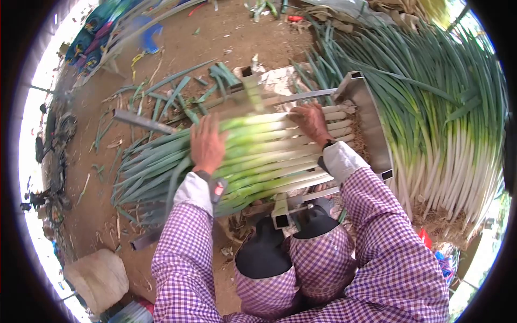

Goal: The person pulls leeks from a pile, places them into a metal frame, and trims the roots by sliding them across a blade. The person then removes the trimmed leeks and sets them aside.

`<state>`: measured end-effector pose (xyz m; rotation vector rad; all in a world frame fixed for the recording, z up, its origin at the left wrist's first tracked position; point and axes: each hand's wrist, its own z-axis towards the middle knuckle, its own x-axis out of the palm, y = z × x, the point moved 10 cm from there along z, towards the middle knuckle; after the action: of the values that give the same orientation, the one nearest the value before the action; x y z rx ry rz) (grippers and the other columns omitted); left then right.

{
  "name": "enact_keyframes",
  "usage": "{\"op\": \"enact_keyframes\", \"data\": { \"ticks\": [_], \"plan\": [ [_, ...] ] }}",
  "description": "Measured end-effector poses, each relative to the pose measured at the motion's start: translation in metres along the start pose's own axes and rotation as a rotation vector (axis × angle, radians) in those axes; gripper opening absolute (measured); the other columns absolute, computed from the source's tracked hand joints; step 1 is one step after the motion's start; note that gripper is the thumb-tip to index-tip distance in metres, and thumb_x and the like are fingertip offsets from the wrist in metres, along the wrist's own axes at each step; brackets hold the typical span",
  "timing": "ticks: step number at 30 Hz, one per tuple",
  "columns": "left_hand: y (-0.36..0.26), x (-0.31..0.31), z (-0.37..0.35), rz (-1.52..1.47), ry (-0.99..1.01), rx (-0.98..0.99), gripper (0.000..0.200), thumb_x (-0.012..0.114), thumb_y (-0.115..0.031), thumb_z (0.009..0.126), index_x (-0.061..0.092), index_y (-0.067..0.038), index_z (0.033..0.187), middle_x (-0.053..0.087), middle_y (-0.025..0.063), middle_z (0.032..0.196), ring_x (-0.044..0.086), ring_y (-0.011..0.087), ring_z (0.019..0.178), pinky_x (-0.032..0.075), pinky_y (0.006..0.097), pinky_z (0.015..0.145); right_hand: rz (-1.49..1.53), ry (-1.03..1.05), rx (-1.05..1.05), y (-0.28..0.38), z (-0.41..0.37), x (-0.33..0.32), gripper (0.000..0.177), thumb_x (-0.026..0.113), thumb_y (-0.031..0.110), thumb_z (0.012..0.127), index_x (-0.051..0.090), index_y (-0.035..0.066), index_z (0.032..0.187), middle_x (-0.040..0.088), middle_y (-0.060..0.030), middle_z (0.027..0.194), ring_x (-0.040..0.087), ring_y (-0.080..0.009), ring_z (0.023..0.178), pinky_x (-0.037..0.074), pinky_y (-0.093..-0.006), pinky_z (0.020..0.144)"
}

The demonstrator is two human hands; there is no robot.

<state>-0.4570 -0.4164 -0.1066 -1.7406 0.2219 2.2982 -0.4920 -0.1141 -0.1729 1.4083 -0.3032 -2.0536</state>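
Observation:
A layer of long green onions (269,153) lies across a metal rack, white root ends to the right and green leaves to the left. My left hand (207,142) rests flat on the pale green part, fingers stretched out. On the white stalks, my right hand (311,121) has its fingers curled over the far-side onion. The roots sit close to an upright metal end plate (375,126). A dark band with a grey and red piece (218,189) is at my left wrist.
A large heap of green onions (431,113) stands at the right, roots toward me. Metal bars (144,121) stick out left of the rack. Cut leaves (172,99) litter the dirt floor. A pale sack-like block (98,280) sits lower left. My knees (323,247) are close below the rack.

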Motion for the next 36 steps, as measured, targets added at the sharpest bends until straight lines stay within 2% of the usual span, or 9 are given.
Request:
{"op": "enact_keyframes", "data": {
  "ticks": [4, 8, 11, 19, 23, 26, 28, 33, 36],
  "plan": [
    [0.014, 0.025, 0.013, -0.147, 0.081, 0.03, 0.057, 0.063, -0.036, 0.099, 0.053, -0.009, 0.148, 0.063, 0.0156, 0.135, 0.056, 0.0339, 0.126, 0.041, 0.0469, 0.107, 0.031, 0.001, 0.012, 0.006, 0.0, -0.007, 0.016, 0.081, 0.026, 0.082, 0.08, 0.014, 0.091, 0.075, -0.0085, 0.09, 0.069, -0.0294, 0.092, 0.047, -0.0431, 0.092],
    [0.008, 0.031, 0.012, -0.159, 0.197, 0.008, 0.047, 0.062, -0.038, 0.1, 0.062, -0.01, 0.138, 0.068, 0.0119, 0.128, 0.062, 0.0305, 0.119, 0.045, 0.0449, 0.102, 0.057, -0.079, -0.019, 0.008, -0.003, -0.015, 0.015, 0.079, 0.028, 0.084, 0.079, 0.014, 0.088, 0.075, -0.0073, 0.09, 0.069, -0.0265, 0.092, 0.046, -0.0411, 0.093],
    [0.005, 0.034, 0.015, -0.044, 0.273, -0.034, 0.042, 0.062, -0.04, 0.101, 0.069, -0.009, 0.128, 0.071, 0.0096, 0.121, 0.064, 0.0289, 0.115, 0.046, 0.0447, 0.098, 0.479, -0.094, 0.111, -0.041, -0.008, 0.035, 0.016, 0.077, 0.031, 0.085, 0.08, 0.015, 0.09, 0.075, -0.0053, 0.088, 0.068, -0.0253, 0.091, 0.044, -0.0396, 0.096],
    [-0.008, 0.021, -0.01, -0.009, 0.054, -0.049, 0.038, 0.062, -0.04, 0.1, 0.069, -0.008, 0.118, 0.069, 0.0089, 0.119, 0.062, 0.0278, 0.115, 0.044, 0.0437, 0.099, 0.113, -0.03, 0.007, 0.008, -0.011, -0.011, 0.018, 0.08, 0.029, 0.084, 0.081, 0.014, 0.093, 0.074, -0.0061, 0.085, 0.067, -0.0261, 0.088, 0.044, -0.0391, 0.093],
    [-0.01, 0.02, -0.016, -0.004, 0.001, -0.06, 0.036, 0.062, -0.037, 0.1, 0.067, -0.007, 0.119, 0.068, 0.0095, 0.12, 0.061, 0.0286, 0.116, 0.043, 0.0441, 0.101, 0.232, -0.022, 0.039, 0.003, -0.017, -0.005, 0.017, 0.08, 0.028, 0.083, 0.08, 0.014, 0.093, 0.073, -0.0067, 0.085, 0.067, -0.0267, 0.088, 0.044, -0.04, 0.092],
    [-0.012, 0.016, -0.018, -0.037, 0.025, -0.094, 0.035, 0.061, -0.037, 0.101, 0.067, -0.008, 0.12, 0.068, 0.0087, 0.121, 0.061, 0.0288, 0.116, 0.043, 0.0439, 0.101, 0.378, -0.058, 0.069, -0.015, -0.017, 0.009, 0.016, 0.08, 0.027, 0.083, 0.08, 0.013, 0.092, 0.073, -0.007, 0.085, 0.067, -0.0269, 0.089, 0.045, -0.0406, 0.092],
    [-0.011, 0.015, -0.022, -0.008, -0.013, -0.097, 0.034, 0.061, -0.036, 0.101, 0.067, -0.009, 0.12, 0.068, 0.0082, 0.12, 0.061, 0.0287, 0.116, 0.044, 0.0438, 0.1, 0.142, -0.045, -0.052, 0.014, -0.016, -0.016, 0.017, 0.081, 0.027, 0.082, 0.08, 0.013, 0.091, 0.073, -0.0072, 0.085, 0.067, -0.0273, 0.088, 0.045, -0.041, 0.091],
    [-0.014, 0.02, -0.02, 0.035, 0.006, -0.088, 0.032, 0.059, -0.036, 0.103, 0.066, -0.01, 0.121, 0.068, 0.0078, 0.121, 0.062, 0.0283, 0.115, 0.045, 0.044, 0.099, 0.079, 0.025, -0.008, 0.01, -0.013, -0.007, 0.017, 0.083, 0.026, 0.077, 0.076, 0.011, 0.083, 0.071, -0.0113, 0.079, 0.068, -0.0321, 0.081, 0.049, -0.0472, 0.086],
    [-0.014, 0.027, -0.02, 0.044, 0.067, -0.107, 0.032, 0.055, -0.035, 0.105, 0.066, -0.01, 0.122, 0.068, 0.0084, 0.125, 0.062, 0.0282, 0.116, 0.045, 0.0441, 0.099, 0.11, 0.064, 0.01, 0.006, -0.016, -0.004, 0.025, 0.079, 0.036, 0.081, 0.075, 0.012, 0.087, 0.071, -0.0135, 0.088, 0.067, -0.0347, 0.093, 0.046, -0.0483, 0.093]
  ]
}}
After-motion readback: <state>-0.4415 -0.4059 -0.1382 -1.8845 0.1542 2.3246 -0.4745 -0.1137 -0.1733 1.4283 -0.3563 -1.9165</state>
